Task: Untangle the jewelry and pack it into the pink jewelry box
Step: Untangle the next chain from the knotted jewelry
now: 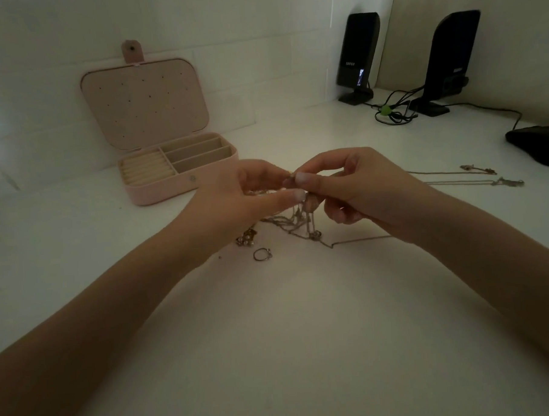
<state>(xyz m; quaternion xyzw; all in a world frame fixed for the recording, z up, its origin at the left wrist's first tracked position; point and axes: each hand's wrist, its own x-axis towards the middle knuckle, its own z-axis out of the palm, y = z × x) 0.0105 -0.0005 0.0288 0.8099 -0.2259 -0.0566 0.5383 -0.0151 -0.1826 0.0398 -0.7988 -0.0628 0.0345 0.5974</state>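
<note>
Left hand: the left hand (250, 190) was raised above the counter (303, 316), thumb and fingers pinched together on the top of the tangled chains (299, 219).
Right hand: the right hand (344, 186) met it from the other side, thumb and forefinger pinched on the same knot, the remaining fingers curled under.
Tangle: the chains hung down from the two pinches as a loose bundle, their lower loops resting on the counter just below the hands.
Long axis: roughly vertical from fingertips to counter, with one free strand (362, 240) trailing off along the counter under the right wrist.
Nearer hand: both held the knot at the same spot, fingertips touching or nearly so (I could not tell which strand each had).
Pink jewelry box (171, 168): open, lid upright against the wall, standing beyond and to the left of the left hand; its compartments appeared empty.
Loose pieces: a ring (262, 254) and a small cluster of earrings (246, 237) lay on the counter just under the left wrist; two straightened necklaces (470, 175) lay well to the right.
Coming move: it likely turned on drawing the hands apart sideways, across the hanging axis, to open the knot.
</note>
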